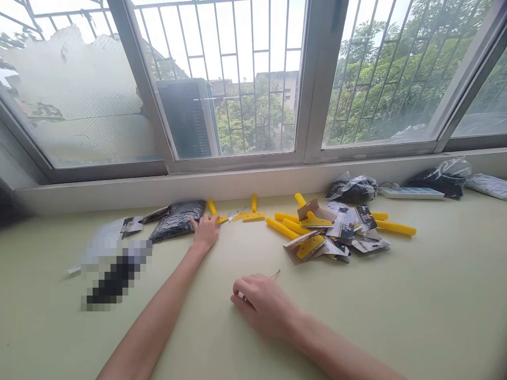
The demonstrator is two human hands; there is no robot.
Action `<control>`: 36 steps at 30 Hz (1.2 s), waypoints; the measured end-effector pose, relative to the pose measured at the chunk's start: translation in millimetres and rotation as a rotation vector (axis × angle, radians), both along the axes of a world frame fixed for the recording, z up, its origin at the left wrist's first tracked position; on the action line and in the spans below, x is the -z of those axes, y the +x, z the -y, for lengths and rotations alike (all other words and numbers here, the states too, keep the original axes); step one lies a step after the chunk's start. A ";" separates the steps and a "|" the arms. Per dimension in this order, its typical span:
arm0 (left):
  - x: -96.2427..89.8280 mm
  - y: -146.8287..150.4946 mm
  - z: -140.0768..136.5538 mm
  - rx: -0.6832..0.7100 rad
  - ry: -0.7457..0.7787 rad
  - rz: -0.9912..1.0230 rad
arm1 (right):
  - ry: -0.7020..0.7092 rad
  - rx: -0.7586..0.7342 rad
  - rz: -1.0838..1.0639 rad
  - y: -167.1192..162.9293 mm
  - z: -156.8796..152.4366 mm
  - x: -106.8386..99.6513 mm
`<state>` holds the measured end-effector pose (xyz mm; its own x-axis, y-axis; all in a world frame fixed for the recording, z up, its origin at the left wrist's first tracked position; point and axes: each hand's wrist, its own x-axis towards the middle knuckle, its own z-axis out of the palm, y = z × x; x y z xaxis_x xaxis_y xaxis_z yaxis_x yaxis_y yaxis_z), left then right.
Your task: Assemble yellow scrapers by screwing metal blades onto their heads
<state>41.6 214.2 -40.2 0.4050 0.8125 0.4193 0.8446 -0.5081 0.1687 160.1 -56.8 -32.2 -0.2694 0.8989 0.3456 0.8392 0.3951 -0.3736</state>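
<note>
My left hand (206,232) reaches to the back of the table, fingers spread. It lies between a black plastic bag (174,219) and a yellow scraper (213,207), appearing to touch both; the fingertips are partly hidden. A second yellow scraper (254,210) stands out just to the right, with small shiny pieces (236,214) beside it. Nearer to me, my right hand (265,303) is curled closed low over the table. Out of its far side pokes a thin metal rod (275,273), whose other end the hand hides.
Several yellow scrapers (317,222) with cardboard packaging (344,224) make a pile at the right. Behind are a bagged black bundle (350,189), a white power strip (412,193) and another bag (441,179). Clear plastic packaging (105,240) lies left. A windowsill (237,184) bounds the table.
</note>
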 end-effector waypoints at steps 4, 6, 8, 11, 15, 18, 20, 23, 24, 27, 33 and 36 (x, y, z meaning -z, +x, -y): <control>-0.6 2.3 5.0 -0.013 0.056 0.067 | 0.008 -0.014 -0.016 2.7 0.6 0.0; -2.7 0.9 6.3 -0.018 0.096 0.138 | 0.019 -0.007 -0.020 4.8 1.3 0.7; -7.5 -3.7 6.3 -0.039 0.136 0.236 | 0.041 0.029 -0.031 8.2 1.6 2.2; -21.9 -14.3 4.8 -0.101 0.183 0.418 | 0.104 0.111 -0.065 16.1 -1.0 4.0; -56.4 -23.3 0.7 -0.149 0.171 0.661 | 0.241 0.189 -0.122 29.3 -7.8 -0.9; -89.7 -24.4 -1.6 -0.044 0.002 0.730 | 0.341 0.252 -0.192 38.0 -8.2 -11.4; -111.3 -24.6 1.2 0.115 -0.188 0.690 | 0.385 0.330 -0.262 42.5 -5.4 -19.6; -135.0 -21.0 16.5 0.386 -0.529 0.505 | 0.407 0.500 -0.377 47.8 -0.5 -29.8; -139.2 -17.3 24.5 0.461 -0.636 0.424 | 0.394 0.548 -0.405 49.1 0.3 -32.1; -138.6 2.9 52.5 0.622 -0.869 0.205 | 0.277 0.600 -0.458 50.3 -0.6 -35.1; -102.7 44.6 78.5 0.642 -0.885 0.027 | -0.119 0.490 -0.516 49.2 -6.9 -29.6; -83.7 40.4 63.5 0.427 -0.677 0.013 | -0.179 0.578 -0.462 56.0 -9.4 -25.0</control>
<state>82.0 150.6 43.5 0.7369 0.6682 -0.1027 0.5962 -0.5707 0.5647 216.1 -47.4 -7.1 0.3982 0.9059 0.1446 0.6369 -0.1596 -0.7543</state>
